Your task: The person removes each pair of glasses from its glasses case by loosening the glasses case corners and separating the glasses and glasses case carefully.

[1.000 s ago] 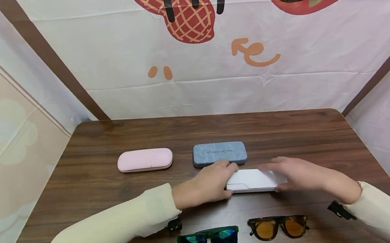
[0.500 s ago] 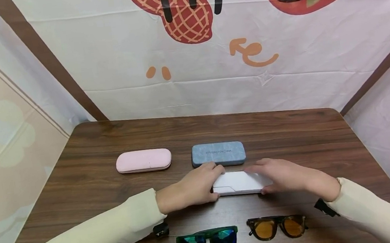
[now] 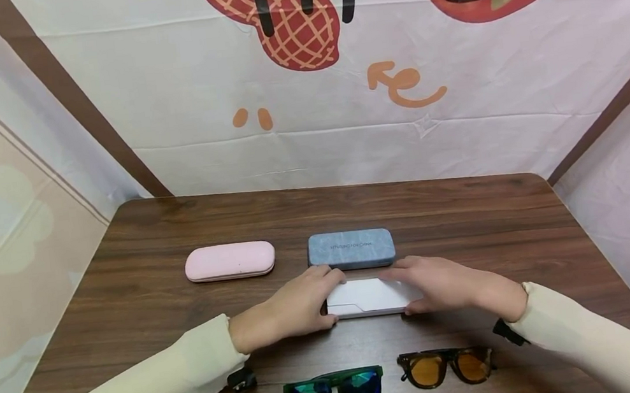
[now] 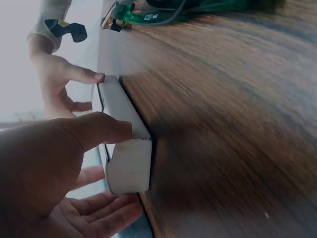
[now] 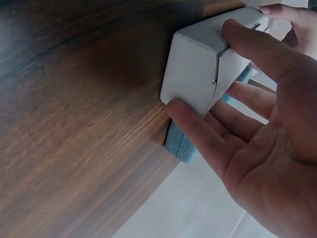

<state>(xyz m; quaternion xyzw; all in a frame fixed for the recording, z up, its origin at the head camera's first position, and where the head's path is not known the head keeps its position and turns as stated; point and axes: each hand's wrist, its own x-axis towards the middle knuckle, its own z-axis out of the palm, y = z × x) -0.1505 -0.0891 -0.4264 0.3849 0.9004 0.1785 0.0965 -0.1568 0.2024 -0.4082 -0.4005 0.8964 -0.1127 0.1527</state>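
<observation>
Between my hands a white glasses case point(image 3: 368, 296) lies closed on the table, its long side facing me. My left hand point(image 3: 303, 303) grips its left end, the thumb on the near side and the fingers behind. At the opposite end my right hand point(image 3: 442, 285) grips it the same way. In the left wrist view the thumb presses the near side of the white case point(image 4: 126, 114). From the right wrist, the thumb and fingers span the end of the white case point(image 5: 195, 69). Just behind it is a blue glasses case point(image 3: 350, 249).
To the left of the blue case lies a pink glasses case point(image 3: 230, 261). Green-framed sunglasses point(image 3: 333, 392) and tortoiseshell glasses with orange lenses point(image 3: 447, 367) lie near the front of the brown wooden table point(image 3: 143, 266). A printed white curtain point(image 3: 193, 75) hangs behind.
Both hands have slid the white case leftward along the table, to in front of the blue case. The other cases and both pairs of glasses have stayed in place.
</observation>
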